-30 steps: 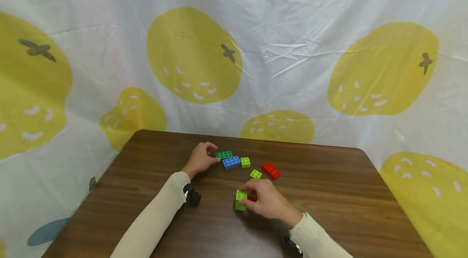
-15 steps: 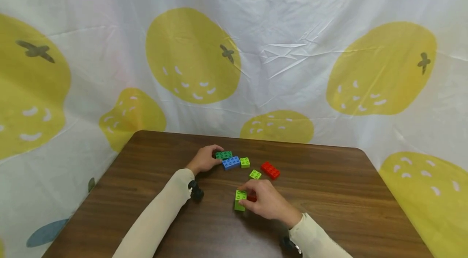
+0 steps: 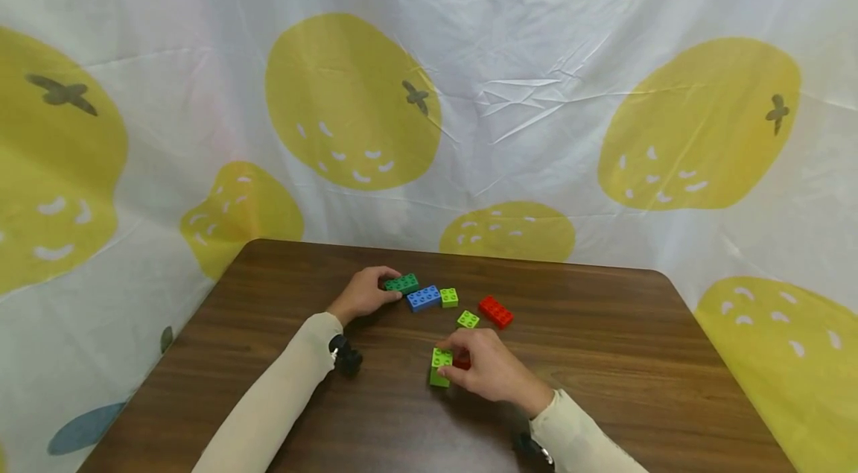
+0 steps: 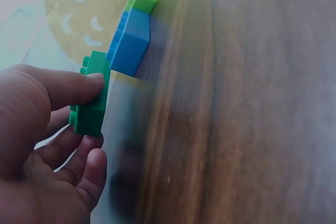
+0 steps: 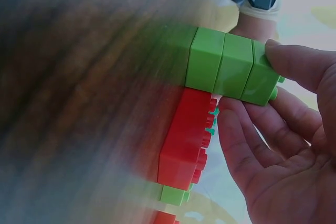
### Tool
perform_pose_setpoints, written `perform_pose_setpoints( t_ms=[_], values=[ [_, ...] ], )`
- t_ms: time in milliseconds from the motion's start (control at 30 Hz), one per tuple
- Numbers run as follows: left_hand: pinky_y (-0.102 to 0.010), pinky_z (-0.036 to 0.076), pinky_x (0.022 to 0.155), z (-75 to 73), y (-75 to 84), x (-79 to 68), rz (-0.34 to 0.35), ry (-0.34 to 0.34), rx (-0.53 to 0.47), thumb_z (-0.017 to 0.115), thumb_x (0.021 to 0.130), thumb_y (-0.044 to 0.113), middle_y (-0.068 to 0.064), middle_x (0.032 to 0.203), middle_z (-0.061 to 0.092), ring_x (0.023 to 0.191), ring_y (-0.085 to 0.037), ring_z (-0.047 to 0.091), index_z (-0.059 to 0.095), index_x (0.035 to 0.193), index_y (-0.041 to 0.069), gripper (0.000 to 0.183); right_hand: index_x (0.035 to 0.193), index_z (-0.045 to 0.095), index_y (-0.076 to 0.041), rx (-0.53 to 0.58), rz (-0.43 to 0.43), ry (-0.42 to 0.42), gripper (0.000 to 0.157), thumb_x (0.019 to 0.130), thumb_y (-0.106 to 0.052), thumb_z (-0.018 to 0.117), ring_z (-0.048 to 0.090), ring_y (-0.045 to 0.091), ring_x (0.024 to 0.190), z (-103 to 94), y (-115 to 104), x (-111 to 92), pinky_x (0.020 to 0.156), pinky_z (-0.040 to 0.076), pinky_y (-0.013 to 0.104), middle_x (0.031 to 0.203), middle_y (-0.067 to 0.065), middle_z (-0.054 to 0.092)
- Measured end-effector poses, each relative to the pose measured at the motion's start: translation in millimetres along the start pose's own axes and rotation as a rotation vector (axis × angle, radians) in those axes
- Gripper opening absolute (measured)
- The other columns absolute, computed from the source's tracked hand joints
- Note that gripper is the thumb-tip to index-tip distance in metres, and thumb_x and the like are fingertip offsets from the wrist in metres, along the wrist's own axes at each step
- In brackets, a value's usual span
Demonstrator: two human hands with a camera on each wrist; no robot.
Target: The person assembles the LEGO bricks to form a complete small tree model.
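Left hand (image 3: 362,294) pinches the dark green brick (image 3: 402,284) just left of the blue brick (image 3: 424,299), right hand (image 3: 488,369) grips the top of the 3-high lime stack (image 5: 226,66) upright on the desk (image 3: 375,413), inner red brick (image 5: 184,135) right beside it, 2 loose lime bricks (image 3: 449,298) and the outer red brick (image 3: 496,312) farther back.

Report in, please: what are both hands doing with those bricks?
Left hand pinching green eight-stud brick. Right hand gripping lime-green brick stack. Possible obstacles: blue eight-stud brick, red brick beside the stack.
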State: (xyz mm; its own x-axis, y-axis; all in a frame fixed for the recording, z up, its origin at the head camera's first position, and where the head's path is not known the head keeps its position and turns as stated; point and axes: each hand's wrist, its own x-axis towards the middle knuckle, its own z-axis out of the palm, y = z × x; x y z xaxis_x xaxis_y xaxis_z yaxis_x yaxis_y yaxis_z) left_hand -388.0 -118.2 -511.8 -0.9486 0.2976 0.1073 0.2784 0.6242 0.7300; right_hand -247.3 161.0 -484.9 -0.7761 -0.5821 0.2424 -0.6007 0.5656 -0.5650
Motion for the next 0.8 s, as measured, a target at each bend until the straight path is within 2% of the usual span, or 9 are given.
perform_pose_setpoints(
  t_ms=[267, 667, 800],
  values=[
    [-0.048, 0.051, 0.103, -11.5, 12.7, -15.5, -0.002, -0.001, -0.012, 0.081, 0.095, 0.025, -0.008, 0.131, 0.071, 0.112, -0.023, 0.063, 0.072, 0.131, 0.015, 0.038, 0.114, 0.079, -0.008, 0.007, -0.004, 0.006, 0.029, 0.089, -0.019, 0.087, 0.060, -0.002, 0.069, 0.3, -0.3, -0.1, 0.065, 0.055, 0.020, 0.084, -0.007, 0.073],
    [-0.040, 0.054, 0.093, -21.8, 36.1, -47.3, 0.117, -0.047, -0.012, 0.080, 0.095, 0.025, -0.005, 0.128, 0.072, 0.108, -0.024, 0.066, 0.072, 0.130, 0.016, 0.037, 0.113, 0.079, -0.006, 0.011, -0.008, 0.006, 0.029, 0.089, -0.019, 0.087, 0.061, -0.002, 0.069, 0.3, 0.9, 0.1, 0.064, 0.054, 0.019, 0.083, -0.006, 0.073],
    [-0.035, 0.055, 0.088, -22.4, 44.5, -58.4, 0.159, -0.076, -0.055, 0.080, 0.096, 0.025, -0.007, 0.127, 0.072, 0.104, -0.021, 0.068, 0.071, 0.131, 0.015, 0.038, 0.114, 0.079, -0.006, 0.010, -0.005, 0.007, 0.030, 0.088, -0.019, 0.088, 0.062, -0.002, 0.069, 0.6, 1.5, -0.8, 0.064, 0.054, 0.019, 0.082, -0.006, 0.074]
  ],
)
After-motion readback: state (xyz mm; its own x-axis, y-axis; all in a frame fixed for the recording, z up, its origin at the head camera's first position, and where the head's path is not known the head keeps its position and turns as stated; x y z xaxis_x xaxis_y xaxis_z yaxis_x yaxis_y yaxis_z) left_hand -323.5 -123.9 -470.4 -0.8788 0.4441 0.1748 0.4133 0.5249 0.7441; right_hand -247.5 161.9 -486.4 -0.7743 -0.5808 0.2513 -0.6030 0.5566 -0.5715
